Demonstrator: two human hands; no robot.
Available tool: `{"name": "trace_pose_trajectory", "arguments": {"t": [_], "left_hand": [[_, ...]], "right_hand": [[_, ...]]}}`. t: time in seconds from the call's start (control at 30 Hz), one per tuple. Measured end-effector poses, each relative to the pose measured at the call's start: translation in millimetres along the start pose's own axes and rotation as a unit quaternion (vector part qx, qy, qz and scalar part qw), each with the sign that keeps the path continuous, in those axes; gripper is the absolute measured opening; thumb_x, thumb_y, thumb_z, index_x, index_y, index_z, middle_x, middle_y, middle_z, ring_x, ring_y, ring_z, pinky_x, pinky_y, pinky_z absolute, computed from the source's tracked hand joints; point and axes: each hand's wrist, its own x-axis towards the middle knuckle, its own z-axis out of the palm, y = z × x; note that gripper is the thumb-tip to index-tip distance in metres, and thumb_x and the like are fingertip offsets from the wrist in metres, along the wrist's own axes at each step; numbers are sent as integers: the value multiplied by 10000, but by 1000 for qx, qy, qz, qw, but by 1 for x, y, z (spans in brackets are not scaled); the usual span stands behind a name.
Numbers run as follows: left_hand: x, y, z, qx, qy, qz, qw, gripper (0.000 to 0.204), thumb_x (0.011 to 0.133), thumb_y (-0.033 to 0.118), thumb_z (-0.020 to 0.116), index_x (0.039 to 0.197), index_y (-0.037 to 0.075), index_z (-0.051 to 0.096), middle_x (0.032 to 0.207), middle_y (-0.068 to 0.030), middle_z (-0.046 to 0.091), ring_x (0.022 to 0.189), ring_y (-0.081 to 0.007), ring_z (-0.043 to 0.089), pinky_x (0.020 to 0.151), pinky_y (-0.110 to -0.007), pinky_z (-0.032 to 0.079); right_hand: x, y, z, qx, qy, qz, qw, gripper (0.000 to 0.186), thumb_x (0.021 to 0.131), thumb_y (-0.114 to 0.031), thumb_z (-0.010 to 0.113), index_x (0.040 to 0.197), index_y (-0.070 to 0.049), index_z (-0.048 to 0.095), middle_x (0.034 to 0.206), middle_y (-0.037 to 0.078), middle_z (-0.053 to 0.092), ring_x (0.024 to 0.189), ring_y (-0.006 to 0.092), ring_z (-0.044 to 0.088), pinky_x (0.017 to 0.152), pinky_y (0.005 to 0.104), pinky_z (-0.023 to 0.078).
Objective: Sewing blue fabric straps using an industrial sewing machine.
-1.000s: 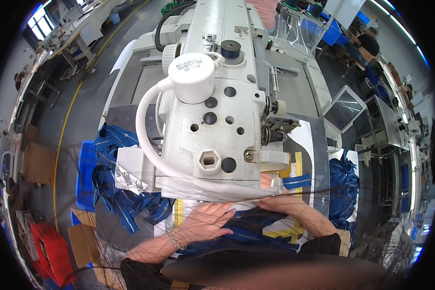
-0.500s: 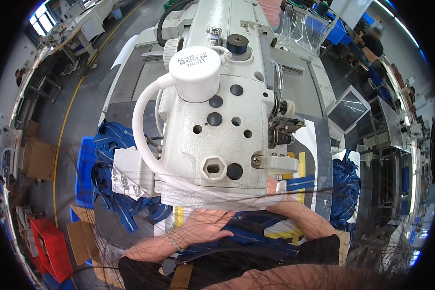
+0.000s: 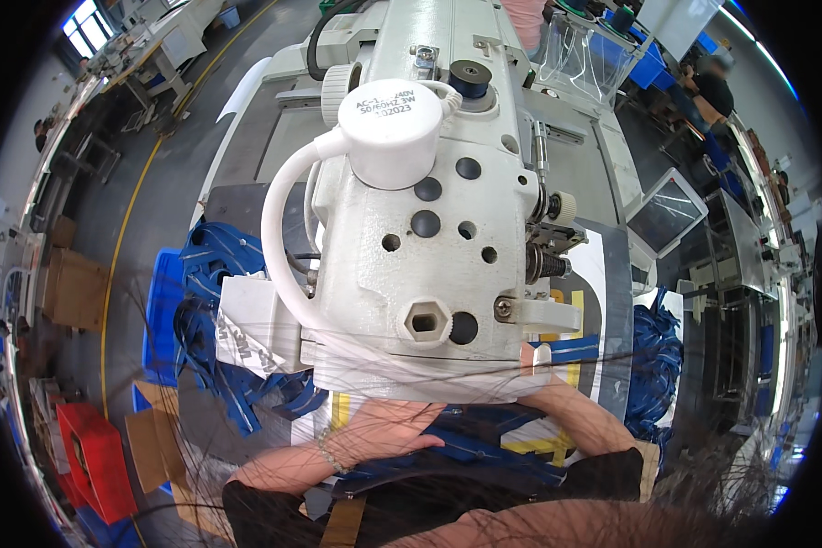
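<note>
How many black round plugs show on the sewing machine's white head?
4: top plug, second plug below-left, third plug under that, lowest plug right of the hexagonal fitting. Others may be hidden.

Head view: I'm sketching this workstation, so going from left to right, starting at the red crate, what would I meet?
Red crate → blue bin → left pile of blue strips → left hand → right hand → right pile of blue strips.

The white machine head (image 3: pixel 384 274) hides most of the right hand (image 3: pixel 543 388) and part of the left hand (image 3: pixel 391 427).
</note>
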Motion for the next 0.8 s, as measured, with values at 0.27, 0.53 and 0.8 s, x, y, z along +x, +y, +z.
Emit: {"name": "trace_pose_trajectory", "arguments": {"t": [0.27,0.53,0.8], "left_hand": [[2,2,-4,4,-13,-9,1000,617,860,492,556,1291,55,498,1337,-117,486,1219,-226,496,964,-327,445],[0,2,-4,7,0,1,1000,621,854,490,568,1276,39,509,1324,-124,494,1211,-233,503,969,-345,441],[-3,-2,9,-14,3,-4,1000,631,863,573,488,1275,97,528,1294,-145,518,1186,-341,487,979,-510,370]], "right_hand": [[-2,6,6,63,10,4,998,409,741,-56,597,1148,-92,596,1195,62,596,1150,226,550,903,358,458],[1,-5,-2,46,-3,28,999,374,767,-80,590,1140,-91,603,1197,58,597,1149,220,553,910,347,459],[-1,-1,1,46,-3,30,999,369,775,-76,569,1142,-88,605,1201,66,596,1154,220,552,920,348,452]]}}
